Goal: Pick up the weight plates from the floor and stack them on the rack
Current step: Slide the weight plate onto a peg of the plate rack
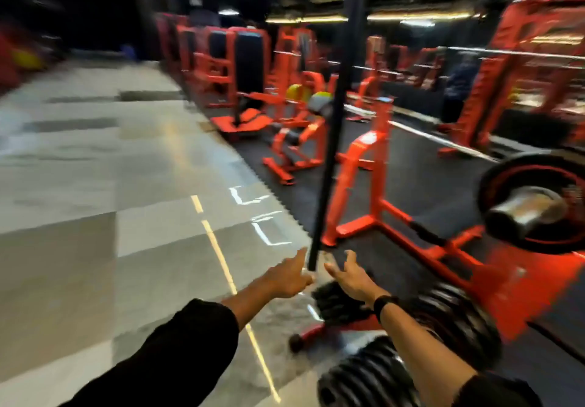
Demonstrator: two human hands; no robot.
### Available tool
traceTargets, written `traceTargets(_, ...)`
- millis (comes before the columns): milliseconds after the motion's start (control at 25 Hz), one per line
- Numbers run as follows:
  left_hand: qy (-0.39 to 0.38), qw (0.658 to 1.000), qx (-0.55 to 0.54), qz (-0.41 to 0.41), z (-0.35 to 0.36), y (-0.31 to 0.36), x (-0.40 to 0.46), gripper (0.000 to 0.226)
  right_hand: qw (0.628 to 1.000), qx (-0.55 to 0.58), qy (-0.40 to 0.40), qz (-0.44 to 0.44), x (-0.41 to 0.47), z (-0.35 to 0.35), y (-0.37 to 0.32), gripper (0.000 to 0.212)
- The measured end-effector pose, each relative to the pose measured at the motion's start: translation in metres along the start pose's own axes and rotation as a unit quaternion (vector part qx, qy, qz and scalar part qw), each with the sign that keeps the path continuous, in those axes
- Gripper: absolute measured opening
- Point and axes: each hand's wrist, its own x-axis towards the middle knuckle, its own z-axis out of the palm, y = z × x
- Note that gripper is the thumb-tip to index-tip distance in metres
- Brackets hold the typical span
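I see both hands empty, fingers loosely spread: left hand [289,280] and right hand [349,275] flank the black bar's [329,153] lower end. Black weight plates [443,314] sit on the red rack [319,330] just below my right wrist.

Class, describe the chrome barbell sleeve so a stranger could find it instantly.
Start at the orange rack on the dark rubber floor and look to the frame's right edge. There a black weight plate with a red ring faces you. The chrome barbell sleeve juts from its centre, the only shiny silver cylinder nearby.
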Motion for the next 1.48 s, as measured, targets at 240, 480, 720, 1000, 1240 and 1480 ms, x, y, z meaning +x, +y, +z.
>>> traceTargets(240,0.103,0.968,-0.026,-0.229,-0.065,-0.152,-0.189,0.085,0.970,-0.095,-0.167,-0.148,-0.027,0.133,-0.134,0.071)
traceTargets(480,0.150,0.913,-0.079,-0.371,-0.053,-0.233,-0.403,0.086,0.914,-0.168,-0.293,-0.223,-0.143,0.287,-0.190,0.067)
traceTargets(720,0.163,0.863,-0.152,-0.453,-0.006,-0.274,-0.558,0.087,0.841,-0.249,-0.393,-0.276,-0.249,0.395,-0.207,0.066)
traceTargets(1000,0.221,0.802,-0.212,-0.513,0.006,-0.320,-0.668,0.088,0.781,-0.310,-0.431,-0.329,-0.300,0.501,-0.270,0.066)
traceTargets(1240,0.261,0.751,-0.246,-0.555,-0.029,-0.405,-0.731,0.089,0.735,-0.300,-0.481,-0.371,-0.323,0.614,-0.341,0.064)
traceTargets(1480,0.323,0.695,-0.282,-0.578,-0.088,-0.491,-0.781,0.091,0.694,-0.315,-0.525,-0.379,-0.310,0.695,-0.439,0.060)
